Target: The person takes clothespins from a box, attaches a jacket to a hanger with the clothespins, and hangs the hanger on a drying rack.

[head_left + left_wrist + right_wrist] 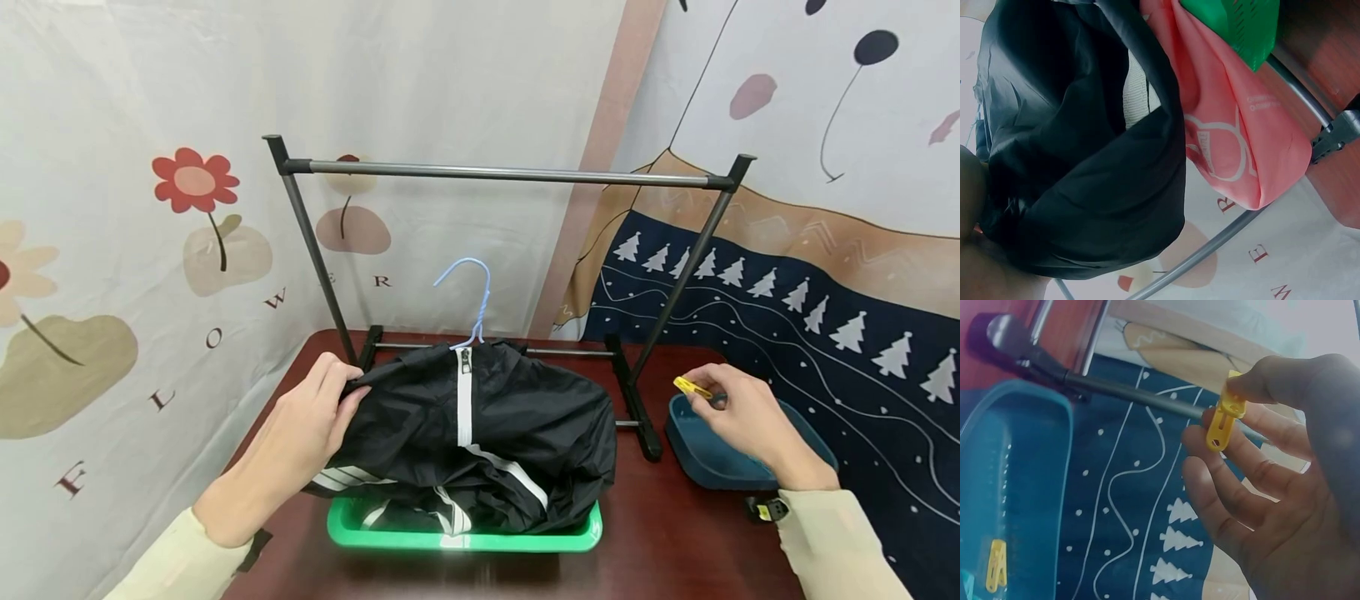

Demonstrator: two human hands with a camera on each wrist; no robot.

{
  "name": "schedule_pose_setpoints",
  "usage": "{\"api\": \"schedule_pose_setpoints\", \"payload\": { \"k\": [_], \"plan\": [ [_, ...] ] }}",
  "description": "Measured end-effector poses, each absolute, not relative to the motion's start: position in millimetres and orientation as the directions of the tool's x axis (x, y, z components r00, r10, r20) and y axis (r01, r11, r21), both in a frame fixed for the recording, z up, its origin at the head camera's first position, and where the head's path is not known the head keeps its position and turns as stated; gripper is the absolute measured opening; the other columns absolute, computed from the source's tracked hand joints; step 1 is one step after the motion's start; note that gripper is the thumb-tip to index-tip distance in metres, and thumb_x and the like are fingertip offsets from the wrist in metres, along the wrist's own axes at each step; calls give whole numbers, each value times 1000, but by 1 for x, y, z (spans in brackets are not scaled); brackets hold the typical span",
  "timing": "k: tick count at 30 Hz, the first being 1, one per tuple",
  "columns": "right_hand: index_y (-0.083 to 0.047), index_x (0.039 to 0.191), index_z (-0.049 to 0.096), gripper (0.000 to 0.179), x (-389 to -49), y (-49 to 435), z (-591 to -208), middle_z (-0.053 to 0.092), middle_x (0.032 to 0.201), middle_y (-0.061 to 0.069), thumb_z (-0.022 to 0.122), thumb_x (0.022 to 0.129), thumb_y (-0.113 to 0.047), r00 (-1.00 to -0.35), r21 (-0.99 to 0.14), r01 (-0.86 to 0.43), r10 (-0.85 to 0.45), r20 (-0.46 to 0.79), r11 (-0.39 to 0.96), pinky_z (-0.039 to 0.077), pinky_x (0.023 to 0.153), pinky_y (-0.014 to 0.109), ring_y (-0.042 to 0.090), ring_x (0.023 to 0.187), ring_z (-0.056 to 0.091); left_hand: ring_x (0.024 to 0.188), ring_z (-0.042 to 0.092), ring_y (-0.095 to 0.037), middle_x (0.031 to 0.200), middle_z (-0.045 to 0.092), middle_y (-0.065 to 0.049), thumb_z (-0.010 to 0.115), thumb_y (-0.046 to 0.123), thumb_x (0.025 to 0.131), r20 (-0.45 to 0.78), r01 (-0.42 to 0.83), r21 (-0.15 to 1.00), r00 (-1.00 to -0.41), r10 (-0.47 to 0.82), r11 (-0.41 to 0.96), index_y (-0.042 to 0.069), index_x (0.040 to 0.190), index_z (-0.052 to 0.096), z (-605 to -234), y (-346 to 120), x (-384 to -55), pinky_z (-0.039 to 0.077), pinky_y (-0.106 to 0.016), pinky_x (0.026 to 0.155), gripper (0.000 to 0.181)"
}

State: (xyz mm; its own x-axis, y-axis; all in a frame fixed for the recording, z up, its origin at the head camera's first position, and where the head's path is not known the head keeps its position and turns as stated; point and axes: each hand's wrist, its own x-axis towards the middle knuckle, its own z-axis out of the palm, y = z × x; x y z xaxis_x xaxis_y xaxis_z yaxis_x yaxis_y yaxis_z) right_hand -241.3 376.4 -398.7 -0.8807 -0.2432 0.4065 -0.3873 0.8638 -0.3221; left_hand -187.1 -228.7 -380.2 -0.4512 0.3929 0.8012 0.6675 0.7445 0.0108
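Note:
A black jacket [540,408] with a white zip strip hangs on a light blue hanger [483,304], draped over a green basket [517,543]. My left hand [311,417] pinches the jacket's left shoulder between thumb and fingers; in the left wrist view the black cloth [1085,169] fills much of the picture. Off to the right, my right hand [750,417] pinches a yellow clothespin [692,387] above a blue bin [712,467]. The right wrist view shows that clothespin [1225,419] between thumb and fingertips, the other fingers loosely bent.
Behind the jacket stands a metal clothes rack [510,173] on a dark red table [645,533]. Another yellow clothespin [996,565] lies in the blue bin. A pink cloth [1247,137] shows beside the green basket in the left wrist view. Printed curtains [480,83] hang behind.

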Motion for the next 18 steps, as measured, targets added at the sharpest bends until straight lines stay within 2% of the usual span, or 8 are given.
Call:
{"api": "schedule_pose_setpoints", "payload": {
  "k": [3, 7, 13, 18],
  "plan": [
    [-9, 125, 82, 27, -241, 371, -397, 82, 114, 10, 89, 100, -4, -851, -305, -419, -252, 461, 855, 56, 73, 19, 12, 88, 68, 69, 54, -14, 104, 61, -14, 46, 40, 126, 803, 666, 9, -449, 391, 746, -3, 117, 69, -380, -229, -188, 47, -24, 59, 50],
    [-8, 123, 82, 28, -241, 364, -396, 80, 109, 8, 90, 97, -1, -811, -282, -458, -266, 521, 843, 52, 71, 16, 6, 82, 60, 69, 54, -14, 104, 61, -15, 46, 40, 126, 804, 664, 10, -450, 389, 748, -4, 117, 69, -381, -229, -187, 48, -24, 60, 50],
    [-7, 123, 82, 29, -238, 354, -392, 80, 111, 9, 92, 96, 0, -785, -273, -488, -280, 553, 829, 55, 75, 10, 4, 85, 65, 69, 54, -14, 104, 62, -15, 46, 41, 126, 802, 664, 13, -454, 388, 748, -3, 118, 69, -381, -229, -187, 47, -24, 59, 51],
    [-9, 123, 82, 29, -238, 345, -389, 81, 111, 8, 92, 97, -2, -771, -254, -504, -297, 563, 826, 59, 76, 14, 10, 87, 69, 69, 54, -14, 105, 62, -14, 46, 41, 126, 802, 664, 12, -453, 389, 748, -3, 118, 69, -381, -229, -187, 47, -24, 59, 50]
  ]
}}
